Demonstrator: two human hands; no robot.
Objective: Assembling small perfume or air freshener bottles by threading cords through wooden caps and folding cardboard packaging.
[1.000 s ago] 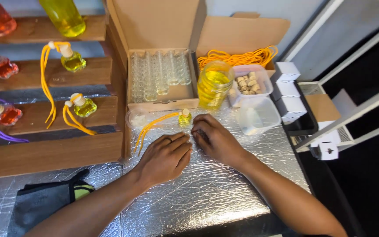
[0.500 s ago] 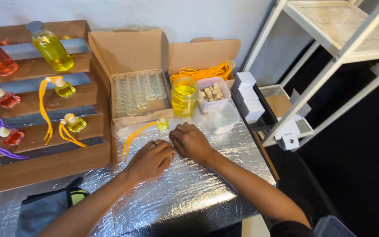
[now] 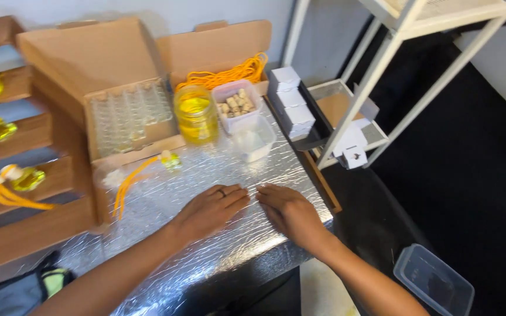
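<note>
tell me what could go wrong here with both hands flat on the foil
1. The small yellow bottle lies loose on the crinkled foil just beyond the left hand; a sweep forward could roll it.
2. The jar of yellow liquid stands close behind it and looks open-topped, so a bump might spill it.

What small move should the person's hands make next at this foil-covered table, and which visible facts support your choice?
Probably the left hand should reach forward for the small yellow bottle with the orange cord. Both hands lie flat and empty on the foil-covered table, the right hand beside the left, and that bottle lies loose on the foil just beyond the left hand, nearer than the jar of yellow liquid.
</note>
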